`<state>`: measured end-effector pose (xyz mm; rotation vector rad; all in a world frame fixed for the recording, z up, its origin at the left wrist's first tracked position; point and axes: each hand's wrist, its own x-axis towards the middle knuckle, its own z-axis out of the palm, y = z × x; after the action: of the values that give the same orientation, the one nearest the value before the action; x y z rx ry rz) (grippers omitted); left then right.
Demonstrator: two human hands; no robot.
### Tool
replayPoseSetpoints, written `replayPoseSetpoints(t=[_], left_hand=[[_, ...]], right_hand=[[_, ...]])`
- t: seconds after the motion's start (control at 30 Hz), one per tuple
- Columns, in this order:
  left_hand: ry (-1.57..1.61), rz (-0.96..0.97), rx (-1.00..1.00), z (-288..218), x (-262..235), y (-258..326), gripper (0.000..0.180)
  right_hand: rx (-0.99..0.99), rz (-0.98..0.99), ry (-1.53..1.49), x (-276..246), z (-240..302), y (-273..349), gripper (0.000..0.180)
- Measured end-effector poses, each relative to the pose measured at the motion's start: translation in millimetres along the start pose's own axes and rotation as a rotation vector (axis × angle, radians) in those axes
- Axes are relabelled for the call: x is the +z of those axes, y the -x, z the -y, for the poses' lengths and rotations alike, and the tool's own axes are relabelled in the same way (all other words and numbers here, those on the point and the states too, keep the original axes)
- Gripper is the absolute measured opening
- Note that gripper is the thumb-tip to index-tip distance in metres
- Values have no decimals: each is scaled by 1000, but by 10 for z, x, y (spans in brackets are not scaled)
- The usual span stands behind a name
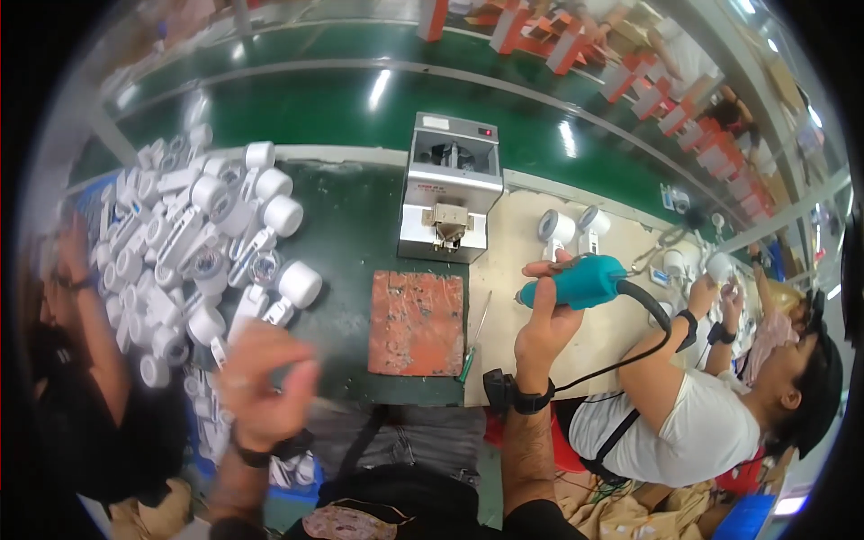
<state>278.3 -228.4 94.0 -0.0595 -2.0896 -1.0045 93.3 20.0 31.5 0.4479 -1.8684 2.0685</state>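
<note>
My right hand [546,328] is wrapped round a teal electric screwdriver [589,281] that lies almost level above the light bench top, its narrow end toward the left. A black cable curves down from its rear end, and a metal hanger rises from there. My left hand [265,387] is blurred by motion, fingers curled and thumb raised, near the front of a big pile of white round-headed parts with flat arms [202,252]. Whether anything small is in those fingers cannot be made out. A worn reddish-brown mat [416,324] lies between my hands.
A grey screw-feeder machine [450,193] stands behind the mat. A thin green-handled screwdriver [468,360] lies along the mat's right edge. Two white parts [558,229] rest at the back right. A co-worker in a white shirt [675,423] sits close on my right, another person at far left.
</note>
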Motion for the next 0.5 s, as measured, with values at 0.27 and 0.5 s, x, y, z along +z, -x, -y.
replayPoseSetpoints(t=[0.27, 0.5], left_hand=[[-282, -150, 615, -440, -666, -467, 32], [-850, 26, 771, -482, -660, -493, 31]], right_hand=[[12, -17, -44, -169, 14, 126, 50], [46, -22, -16, -376, 152, 296, 58]])
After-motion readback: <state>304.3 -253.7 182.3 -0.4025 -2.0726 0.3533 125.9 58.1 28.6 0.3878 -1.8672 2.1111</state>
